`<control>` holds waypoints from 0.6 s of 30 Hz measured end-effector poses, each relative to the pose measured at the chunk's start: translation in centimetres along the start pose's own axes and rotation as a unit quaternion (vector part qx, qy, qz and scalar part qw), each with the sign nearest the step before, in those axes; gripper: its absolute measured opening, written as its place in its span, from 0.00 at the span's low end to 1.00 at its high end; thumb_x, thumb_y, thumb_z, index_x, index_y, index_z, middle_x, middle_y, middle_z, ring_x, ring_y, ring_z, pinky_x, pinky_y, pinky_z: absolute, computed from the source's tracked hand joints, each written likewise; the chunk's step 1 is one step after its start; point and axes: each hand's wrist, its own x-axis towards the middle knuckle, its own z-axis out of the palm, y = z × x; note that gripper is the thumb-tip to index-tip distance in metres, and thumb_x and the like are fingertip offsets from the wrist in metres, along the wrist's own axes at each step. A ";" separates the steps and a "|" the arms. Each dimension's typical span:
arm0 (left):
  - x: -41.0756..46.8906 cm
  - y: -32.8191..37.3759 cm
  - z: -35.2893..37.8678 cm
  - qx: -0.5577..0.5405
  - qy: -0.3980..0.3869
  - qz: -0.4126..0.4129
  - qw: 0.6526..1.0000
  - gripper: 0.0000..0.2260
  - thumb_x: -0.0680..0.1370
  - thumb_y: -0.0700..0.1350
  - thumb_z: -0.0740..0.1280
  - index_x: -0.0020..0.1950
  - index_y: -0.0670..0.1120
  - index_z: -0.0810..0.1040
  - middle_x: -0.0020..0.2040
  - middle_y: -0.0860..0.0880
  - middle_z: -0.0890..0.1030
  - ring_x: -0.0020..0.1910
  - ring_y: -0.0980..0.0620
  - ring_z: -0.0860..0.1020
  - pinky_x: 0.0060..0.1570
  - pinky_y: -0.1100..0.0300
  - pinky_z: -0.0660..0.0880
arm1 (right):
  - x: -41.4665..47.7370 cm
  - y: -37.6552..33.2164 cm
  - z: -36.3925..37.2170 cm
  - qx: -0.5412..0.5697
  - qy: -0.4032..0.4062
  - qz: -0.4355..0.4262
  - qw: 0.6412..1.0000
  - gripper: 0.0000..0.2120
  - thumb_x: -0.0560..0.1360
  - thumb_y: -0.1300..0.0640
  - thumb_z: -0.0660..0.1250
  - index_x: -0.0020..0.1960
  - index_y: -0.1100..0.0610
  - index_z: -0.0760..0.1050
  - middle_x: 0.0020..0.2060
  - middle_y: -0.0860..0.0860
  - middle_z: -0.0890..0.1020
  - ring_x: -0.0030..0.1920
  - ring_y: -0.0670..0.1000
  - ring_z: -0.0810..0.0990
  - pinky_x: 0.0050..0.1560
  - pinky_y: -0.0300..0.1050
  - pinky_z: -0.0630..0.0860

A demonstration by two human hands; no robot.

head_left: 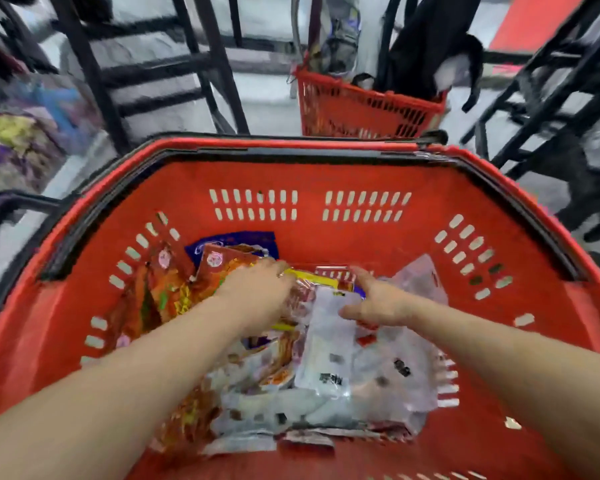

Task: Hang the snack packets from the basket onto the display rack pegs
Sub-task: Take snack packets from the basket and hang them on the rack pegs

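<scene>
The snack packets (257,393) are being reached for in the red basket (326,181), directly beneath both hands. A white packet (329,341), lengthwise toward the person, is being touched by the spread right hand (378,303) (the nearer one). The left hand (257,289) is being curled into the pile, and its grip cannot be told.

Red slotted plastic baskets: 2, near basket (326,178), far basket (343,109).
Bare hands: 2, left hand (257,289), right hand (378,303).
Orange-red foil snack packets (222,268): at least 3.
Dark blue foil packet (236,240): 1.
Whitish translucent plastic packets (326,341): several, overlapping, exact count unclear.
</scene>
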 end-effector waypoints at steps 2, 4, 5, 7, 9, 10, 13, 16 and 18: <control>0.2 -1.3 1.1 0.039 -0.041 -0.031 0.998 0.29 0.79 0.47 0.62 0.78 0.49 0.53 0.79 0.44 0.52 0.77 0.43 0.54 0.71 0.40 0.57 | 1.7 0.4 1.0 -0.002 -0.007 -0.001 1.000 0.44 0.76 0.53 0.69 0.79 0.53 0.42 0.73 0.54 0.66 0.66 0.54 0.73 0.57 0.39 0.72; -0.2 -2.3 1.2 0.051 -0.097 -0.070 0.992 0.37 0.77 0.48 0.64 0.79 0.50 0.44 0.75 0.44 0.63 0.74 0.42 0.60 0.70 0.37 0.54 | 2.6 0.3 1.8 -0.005 -0.033 -0.014 0.999 0.39 0.75 0.58 0.70 0.79 0.56 0.52 0.63 0.54 0.75 0.48 0.43 0.81 0.40 0.31 0.73; -0.6 -2.4 0.9 0.051 -0.124 -0.081 0.988 0.38 0.77 0.47 0.65 0.79 0.49 0.44 0.68 0.45 0.72 0.69 0.43 0.67 0.69 0.36 0.54 | 2.6 0.1 2.0 0.015 -0.054 -0.021 0.998 0.31 0.75 0.63 0.67 0.75 0.57 0.61 0.56 0.54 0.79 0.35 0.38 0.81 0.32 0.30 0.72; -1.7 -2.1 0.5 0.043 -0.180 -0.073 0.980 0.30 0.76 0.41 0.63 0.77 0.47 0.57 0.58 0.47 0.78 0.61 0.44 0.74 0.67 0.38 0.58 | 1.8 -0.3 2.0 0.069 -0.150 -0.027 0.986 0.21 0.74 0.72 0.59 0.62 0.55 0.77 0.41 0.49 0.79 0.26 0.38 0.75 0.25 0.34 0.69; -2.8 -1.4 0.9 0.040 -0.226 -0.025 0.973 0.17 0.76 0.38 0.63 0.65 0.45 0.73 0.59 0.45 0.79 0.59 0.43 0.76 0.62 0.45 0.67 | 0.6 -0.5 2.0 0.103 -0.235 -0.012 0.967 0.23 0.73 0.75 0.56 0.53 0.53 0.82 0.42 0.50 0.82 0.36 0.44 0.78 0.32 0.37 0.73; -3.3 -0.9 1.2 0.046 -0.240 0.008 0.970 0.13 0.76 0.38 0.63 0.60 0.44 0.76 0.58 0.43 0.79 0.57 0.42 0.77 0.56 0.48 0.72 | 0.6 -0.1 2.3 0.098 -0.230 -0.003 0.968 0.22 0.74 0.74 0.57 0.53 0.53 0.82 0.47 0.52 0.84 0.41 0.47 0.79 0.36 0.41 0.75; -4.3 0.9 1.3 0.090 -0.271 0.075 0.955 0.10 0.77 0.37 0.63 0.57 0.40 0.78 0.55 0.42 0.80 0.53 0.40 0.78 0.45 0.49 0.75 | 1.7 1.1 3.1 -0.138 -0.066 -0.026 0.988 0.19 0.76 0.65 0.63 0.67 0.57 0.75 0.65 0.57 0.77 0.59 0.54 0.78 0.57 0.47 0.76; -3.7 2.3 0.6 0.125 -0.269 0.100 0.950 0.10 0.78 0.34 0.62 0.57 0.39 0.77 0.55 0.42 0.79 0.53 0.41 0.77 0.42 0.50 0.72 | 4.1 2.0 4.1 -0.138 0.047 -0.056 0.988 0.32 0.75 0.58 0.67 0.77 0.54 0.59 0.75 0.54 0.65 0.74 0.56 0.64 0.74 0.51 0.62; -3.5 2.7 0.2 0.128 -0.266 0.109 0.949 0.09 0.77 0.34 0.62 0.56 0.40 0.76 0.54 0.43 0.79 0.48 0.43 0.76 0.41 0.51 0.72 | 5.3 2.3 4.9 -0.075 0.050 -0.042 0.995 0.38 0.74 0.53 0.71 0.78 0.53 0.55 0.75 0.54 0.64 0.74 0.57 0.63 0.73 0.52 0.63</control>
